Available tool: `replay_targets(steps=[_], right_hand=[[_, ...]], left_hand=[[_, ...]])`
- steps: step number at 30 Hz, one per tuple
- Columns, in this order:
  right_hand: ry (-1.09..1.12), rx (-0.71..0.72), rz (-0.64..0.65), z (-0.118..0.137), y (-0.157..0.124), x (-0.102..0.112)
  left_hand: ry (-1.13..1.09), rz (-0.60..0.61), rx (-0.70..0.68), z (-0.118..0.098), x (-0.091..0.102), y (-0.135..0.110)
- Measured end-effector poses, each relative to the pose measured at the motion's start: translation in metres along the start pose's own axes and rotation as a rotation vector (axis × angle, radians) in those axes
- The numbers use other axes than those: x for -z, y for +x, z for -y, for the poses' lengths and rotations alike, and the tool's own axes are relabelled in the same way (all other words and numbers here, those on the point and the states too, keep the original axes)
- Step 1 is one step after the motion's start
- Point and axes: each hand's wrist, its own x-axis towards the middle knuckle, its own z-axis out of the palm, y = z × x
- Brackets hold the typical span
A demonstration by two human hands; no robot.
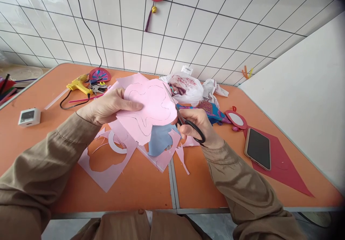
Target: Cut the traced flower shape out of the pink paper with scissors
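My left hand (pixel 107 105) pinches a pink foam sheet (pixel 151 107) with a pencilled outline, holding it up above the orange table (pixel 134 186). My right hand (pixel 198 125) grips black-handled scissors (pixel 188 123), whose blades reach into the right edge of the pink sheet. Below the sheet lie a blue cut shape (pixel 159 141) and pink offcuts (pixel 107 164) with holes cut out of them.
A phone (pixel 258 148) lies on a dark red sheet (pixel 285 168) at right. Behind are a white plastic bag (pixel 185 87), coloured cloth, a small red-framed mirror (pixel 235 119), a yellow glue gun (pixel 78 84), keys and a white timer (pixel 29 117). A tiled wall stands behind.
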Motion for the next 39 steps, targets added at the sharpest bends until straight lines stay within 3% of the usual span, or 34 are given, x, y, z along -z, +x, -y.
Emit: replay_targets(steps=[13,39], right_hand=[[-0.010,0.096,-0.108,-0.004,-0.001,-0.001],[-0.001,0.186,-0.155,-0.011,0.000,-0.004]], left_hand=[[-0.110,-0.102,-0.059,0.018,-0.016,0.005],[-0.229,-0.058,-0.041,0.033,-0.025,0.009]])
